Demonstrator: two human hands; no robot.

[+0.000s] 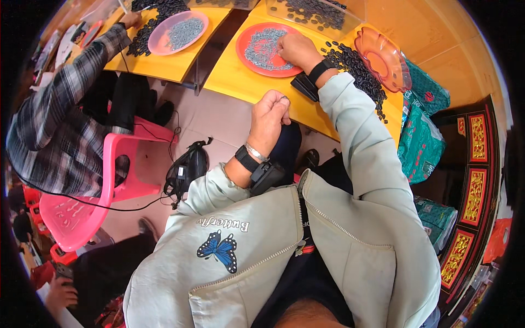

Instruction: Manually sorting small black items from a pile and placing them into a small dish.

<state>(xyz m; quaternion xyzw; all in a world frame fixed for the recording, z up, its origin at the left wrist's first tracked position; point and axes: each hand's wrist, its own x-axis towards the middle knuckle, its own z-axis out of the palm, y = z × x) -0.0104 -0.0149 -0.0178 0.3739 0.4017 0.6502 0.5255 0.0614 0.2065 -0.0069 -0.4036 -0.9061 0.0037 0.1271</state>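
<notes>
My right hand (pixel 298 51) reaches down into a red plate (pixel 242 61) filled with small grey metal screws (pixel 263 48). Its fingers are drawn together at the screws, and whatever is between the fingertips cannot be made out. Just off the table's near edge, my left hand (pixel 268 116) is closed, thumb side up. A bit of a small black piece (pixel 285 98) shows at its fingertips. Right of the plate lies a spread pile of small black oval pieces (pixel 358 71) on the yellow table (pixel 235 87).
A clear bin (pixel 314 16) of black pieces stands behind the plate, an orange scalloped dish (pixel 402 74) far right. At left, a person in a plaid sleeve (pixel 71 82) works by a pink plate (pixel 158 44) of screws. A pink chair (pixel 112 164) and black bag (pixel 188 167) are below.
</notes>
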